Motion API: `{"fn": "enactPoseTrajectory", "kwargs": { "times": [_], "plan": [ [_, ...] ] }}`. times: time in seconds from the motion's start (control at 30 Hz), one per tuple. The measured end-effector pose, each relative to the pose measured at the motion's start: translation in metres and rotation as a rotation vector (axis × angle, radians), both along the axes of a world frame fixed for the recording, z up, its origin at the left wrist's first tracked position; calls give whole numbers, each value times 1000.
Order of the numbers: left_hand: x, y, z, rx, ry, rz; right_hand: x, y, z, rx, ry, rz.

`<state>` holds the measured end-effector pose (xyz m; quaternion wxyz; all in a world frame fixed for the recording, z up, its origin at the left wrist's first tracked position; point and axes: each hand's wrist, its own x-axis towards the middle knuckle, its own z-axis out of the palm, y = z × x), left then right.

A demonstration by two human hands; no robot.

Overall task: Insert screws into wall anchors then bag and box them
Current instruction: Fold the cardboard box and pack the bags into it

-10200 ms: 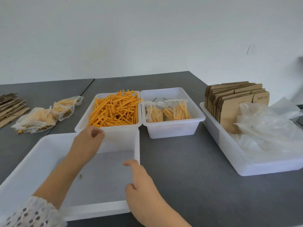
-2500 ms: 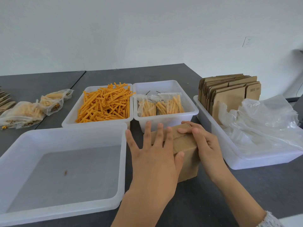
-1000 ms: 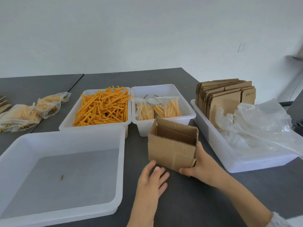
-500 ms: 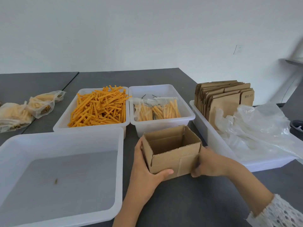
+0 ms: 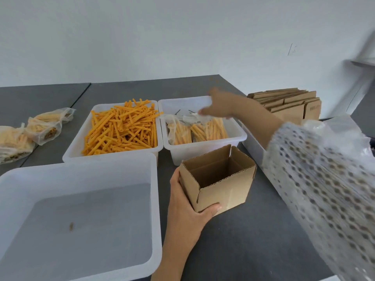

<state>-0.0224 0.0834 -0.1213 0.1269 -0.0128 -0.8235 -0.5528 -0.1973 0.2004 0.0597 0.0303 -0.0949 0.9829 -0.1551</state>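
Right hand (image 5: 218,106) off upright, open-topped box (image 5: 218,177)

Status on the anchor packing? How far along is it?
Done: filled clear bags of orange anchors lie in the small white bin, and the brown cardboard box is erected, open and empty. In hand: left hand grips the box; right hand reaches over the bagged anchors. Left: nothing boxed yet, and loose orange wall anchors fill another bin.
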Motion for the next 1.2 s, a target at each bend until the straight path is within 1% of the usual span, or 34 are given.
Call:
{"fn": "enactPoseTrajectory", "kwargs": {
  "times": [0.03,0.07,0.1,0.23,0.33,0.5,0.57,0.67,0.73,0.77,0.8,0.87,0.9,0.97,1.07,1.13,1.2],
  "plan": [
    [0,0,0,10,2,-4,-13,0,-15,77,-120,-23],
    [0,0,0,17,3,-9,-24,2,-28,122,-196,-51],
    [0,0,0,21,3,-13,-32,5,-39,140,-228,-69],
    [1,0,0,34,-5,-22,-45,6,-61,109,-273,-71],
    [1,-1,-1,26,-4,-15,-45,4,-65,40,-256,-100],
    [1,-2,-1,32,6,-9,-46,10,-66,-177,-156,-161],
    [0,-3,-3,31,8,-6,-45,16,-60,-302,-124,-187],
    [-1,-3,-4,16,13,2,-38,22,-41,-566,-24,-207],
    [-1,-3,-4,2,17,12,-27,25,-23,-791,37,-153],
    [-1,-4,-5,-1,19,15,-19,27,-14,-936,11,-106],
    [-1,-4,-5,-2,19,17,-9,31,-6,-1091,-81,-47],
    [-1,-4,-6,-2,16,14,17,39,5,-1334,-374,118],
    [-1,-4,-5,3,15,12,30,44,5,-1380,-499,177],
    [-1,-5,-4,13,18,10,56,49,0,-1360,-663,231],
    [-1,-6,-5,5,13,5,83,47,-14,-1254,-843,278],
    [-1,-6,-6,7,16,-5,91,42,-25,-1199,-827,266],
    [0,-6,-6,-6,21,-6,93,35,-32,-1211,-708,196]
  ]
}}
